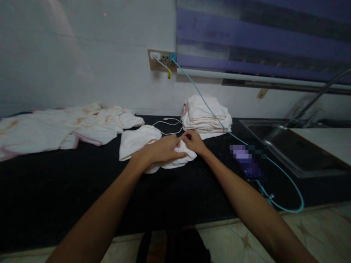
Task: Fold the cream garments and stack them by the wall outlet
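A white cloth [178, 160] lies partly folded on the black countertop [82, 193], between my two hands. My left hand [161, 149] is closed on it from the left, thumb along the top. From the right, my right hand [193, 141] pinches the cloth's far edge, its thumb and finger meeting near my left fingertips. Left of my left hand, another folded-looking white section of cloth [139, 138] rests on the counter; I cannot tell if it joins the held piece. Just behind my right hand is a stack of folded white cloths [207, 113].
Loose, stained white cloths with pink edging [60, 126] spread along the wall at left. A white cable [171, 126] coils behind my hands. At right, a phone [246, 160] lies beside a teal cable [285, 175] that runs to a wall socket [163, 60]. A sink [296, 168] is farther right.
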`<state>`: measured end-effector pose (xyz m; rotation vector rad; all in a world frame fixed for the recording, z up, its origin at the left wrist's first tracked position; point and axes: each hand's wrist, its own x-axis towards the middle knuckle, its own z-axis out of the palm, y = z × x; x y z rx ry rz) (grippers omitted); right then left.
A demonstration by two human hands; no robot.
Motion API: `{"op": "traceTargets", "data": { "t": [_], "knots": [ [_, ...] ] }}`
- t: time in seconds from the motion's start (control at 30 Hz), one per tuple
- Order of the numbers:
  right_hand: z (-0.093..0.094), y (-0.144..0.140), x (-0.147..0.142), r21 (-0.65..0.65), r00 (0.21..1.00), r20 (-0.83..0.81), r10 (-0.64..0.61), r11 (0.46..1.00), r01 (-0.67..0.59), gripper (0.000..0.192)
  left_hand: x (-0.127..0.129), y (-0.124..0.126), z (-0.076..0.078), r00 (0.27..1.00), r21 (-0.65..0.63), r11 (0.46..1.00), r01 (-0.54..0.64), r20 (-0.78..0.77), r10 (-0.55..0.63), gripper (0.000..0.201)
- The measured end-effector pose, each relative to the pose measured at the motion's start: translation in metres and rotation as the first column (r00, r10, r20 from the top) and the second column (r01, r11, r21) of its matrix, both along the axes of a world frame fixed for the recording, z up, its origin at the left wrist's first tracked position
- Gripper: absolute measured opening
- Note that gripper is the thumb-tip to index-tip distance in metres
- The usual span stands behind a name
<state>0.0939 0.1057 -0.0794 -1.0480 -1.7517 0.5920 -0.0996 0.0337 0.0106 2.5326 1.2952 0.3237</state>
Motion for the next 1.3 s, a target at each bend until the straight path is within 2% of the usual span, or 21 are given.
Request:
{"op": "traceTargets", "data": {
  "t": [0.13, 0.23, 0.37, 0.47, 0.53, 0.63, 0.73, 0.83, 0.93, 1.0, 1.07, 1.13, 1.17, 1.23, 1.3],
  "knots": [
    [0.002, 0.004, 0.013, 0.163, 0.975, -0.019, -0.222, 0.961, 0.222, 0.007, 0.012, -0.011, 0.004, 0.982, 0.025, 0.982, 0.185, -0.053, -0.184, 0.035],
    [0.005, 0.005, 0.021, 0.158, 0.954, -0.042, -0.296, 0.941, 0.299, 0.007, 0.028, -0.028, 0.003, 0.929, 0.010, 0.930, 0.368, -0.047, -0.367, 0.033],
    [0.003, 0.005, 0.022, 0.038, 0.965, -0.016, -0.263, 0.964, 0.263, 0.013, 0.052, -0.054, -0.012, 0.829, -0.081, 0.825, 0.559, 0.059, -0.556, 0.026],
    [0.000, 0.005, 0.020, -0.002, 0.976, 0.017, -0.217, 0.976, 0.217, 0.016, 0.062, -0.065, -0.025, 0.779, -0.122, 0.772, 0.624, 0.178, -0.601, 0.046],
    [0.000, 0.006, 0.021, -0.024, 0.982, 0.013, -0.187, 0.982, 0.187, 0.017, 0.064, -0.067, -0.028, 0.745, -0.111, 0.745, 0.658, 0.238, -0.623, 0.053],
    [0.002, 0.007, 0.024, -0.044, 0.984, 0.000, -0.178, 0.983, 0.178, 0.017, 0.065, -0.066, -0.026, 0.702, -0.001, 0.719, 0.695, 0.219, -0.678, 0.043],
    [0.005, 0.009, 0.028, -0.035, 0.975, -0.008, -0.224, 0.974, 0.223, 0.017, 0.066, -0.065, -0.023, 0.725, 0.151, 0.727, 0.670, 0.078, -0.684, 0.039],
    [0.007, 0.011, 0.034, 0.003, 0.944, -0.042, -0.327, 0.945, 0.328, 0.016, 0.066, -0.067, -0.026, 0.764, 0.262, 0.728, 0.633, -0.061, -0.642, 0.039],
    [0.010, 0.013, 0.042, 0.010, 0.900, -0.107, -0.423, 0.904, 0.427, 0.013, 0.066, -0.070, -0.029, 0.782, 0.277, 0.732, 0.622, -0.181, -0.596, 0.023],
    [0.012, 0.014, 0.047, -0.016, 0.875, -0.154, -0.458, 0.887, 0.461, 0.012, 0.066, -0.072, -0.026, 0.813, 0.234, 0.779, 0.581, -0.198, -0.547, 0.012],
    [0.014, 0.016, 0.049, -0.067, 0.852, -0.224, -0.473, 0.880, 0.471, 0.014, 0.064, -0.071, -0.017, 0.869, 0.180, 0.850, 0.495, -0.115, -0.482, 0.012],
    [0.017, 0.017, 0.049, -0.143, 0.823, -0.324, -0.468, 0.884, 0.446, 0.018, 0.060, -0.067, -0.006, 0.914, 0.127, 0.915, 0.384, 0.090, -0.396, 0.018],
    [0.019, 0.017, 0.047, -0.186, 0.809, -0.376, -0.452, 0.892, 0.412, 0.021, 0.056, -0.064, 0.000, 0.912, 0.104, 0.940, 0.326, 0.225, -0.342, 0.021],
    [0.020, 0.015, 0.044, -0.261, 0.789, -0.473, -0.391, 0.918, 0.298, 0.026, 0.048, -0.055, 0.011, 0.843, 0.068, 0.975, 0.213, 0.492, -0.218, 0.027],
    [0.020, 0.013, 0.041, -0.297, 0.780, -0.545, -0.307, 0.941, 0.164, 0.031, 0.038, -0.047, 0.019, 0.732, 0.055, 0.994, 0.095, 0.673, -0.107, 0.032]
  ]
}}
